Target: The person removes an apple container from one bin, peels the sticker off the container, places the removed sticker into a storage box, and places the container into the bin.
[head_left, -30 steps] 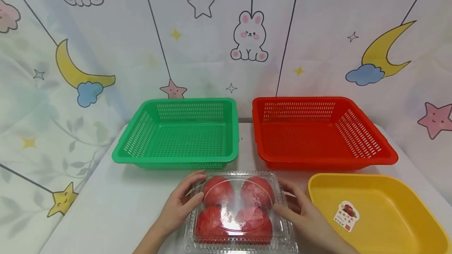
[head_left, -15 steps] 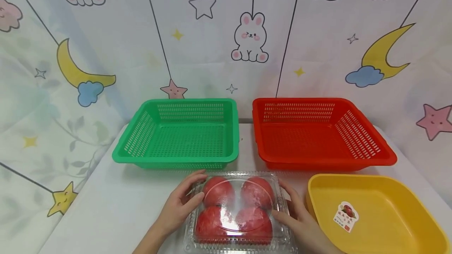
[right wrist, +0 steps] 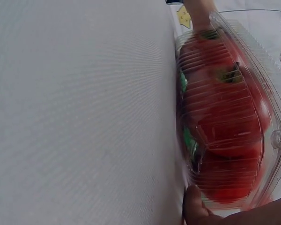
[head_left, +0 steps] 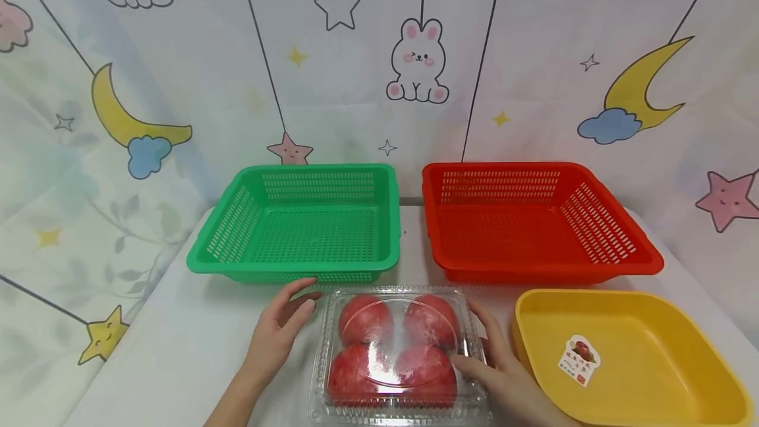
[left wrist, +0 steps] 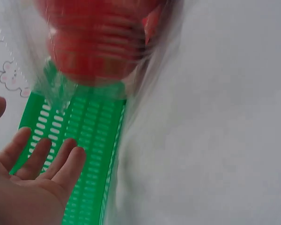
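Observation:
A clear plastic clamshell box [head_left: 319, 374] with several round red fruits [head_left: 364, 321] that look like apples lies on the white table at the front middle in the head view. Its ridged lid is down over the fruits. Stem ends show through the plastic in the right wrist view. My left hand [head_left: 273, 331] is just left of the box, apart from it, with fingers loosely spread and nothing in them. My right hand [head_left: 498, 368] rests along the box's right side, its thumb over the lid's edge and the other fingers at the far right corner, partly hidden.
A green slotted basket [head_left: 317, 269] stands behind the box on the left, a red one [head_left: 545, 272] behind on the right. A yellow bin [head_left: 658, 348] with a sticker [head_left: 580, 360] stands close to my right hand. A patterned cloth [head_left: 356, 84] hangs behind the table.
My left hand has let go of the box's left side and moved a little to the left. The right hand stays at the box, which has hardly moved.

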{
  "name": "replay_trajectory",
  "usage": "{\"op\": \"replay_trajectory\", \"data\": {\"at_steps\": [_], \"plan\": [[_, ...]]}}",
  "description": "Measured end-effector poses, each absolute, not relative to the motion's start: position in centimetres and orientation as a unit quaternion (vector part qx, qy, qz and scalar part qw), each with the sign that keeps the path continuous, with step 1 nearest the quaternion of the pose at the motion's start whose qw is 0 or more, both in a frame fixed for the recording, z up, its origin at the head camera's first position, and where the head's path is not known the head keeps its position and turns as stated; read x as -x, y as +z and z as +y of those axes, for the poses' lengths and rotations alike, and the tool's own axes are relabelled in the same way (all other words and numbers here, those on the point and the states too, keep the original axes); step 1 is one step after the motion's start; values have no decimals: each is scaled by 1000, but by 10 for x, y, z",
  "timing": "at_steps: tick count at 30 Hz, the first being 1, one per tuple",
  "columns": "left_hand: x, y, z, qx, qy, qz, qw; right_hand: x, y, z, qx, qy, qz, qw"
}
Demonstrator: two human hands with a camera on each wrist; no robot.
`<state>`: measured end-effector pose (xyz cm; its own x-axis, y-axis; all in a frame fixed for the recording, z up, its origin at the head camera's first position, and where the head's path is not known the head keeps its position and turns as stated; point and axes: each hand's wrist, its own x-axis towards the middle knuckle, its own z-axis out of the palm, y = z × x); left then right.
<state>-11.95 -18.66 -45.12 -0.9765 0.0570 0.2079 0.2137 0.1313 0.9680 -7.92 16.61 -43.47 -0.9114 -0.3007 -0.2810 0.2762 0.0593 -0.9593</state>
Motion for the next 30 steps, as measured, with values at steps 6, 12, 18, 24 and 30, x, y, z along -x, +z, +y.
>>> {"op": "replay_trajectory", "data": {"at_steps": [6,12,18,24,30], "plan": [[123,-447,-201,23,-704,-706,70,78,-436,165,-2,-684,699,209],[126,-439,-208,-34,-765,-642,48,80,-437,164,16,-697,686,210],[129,-438,-211,-46,-821,-568,39,82,-439,165,43,-695,685,213],[131,-438,-209,-45,-833,-551,40,82,-437,164,-11,-688,689,226],[133,-437,-208,-42,-836,-545,39,83,-435,163,-42,-679,690,248]]}}
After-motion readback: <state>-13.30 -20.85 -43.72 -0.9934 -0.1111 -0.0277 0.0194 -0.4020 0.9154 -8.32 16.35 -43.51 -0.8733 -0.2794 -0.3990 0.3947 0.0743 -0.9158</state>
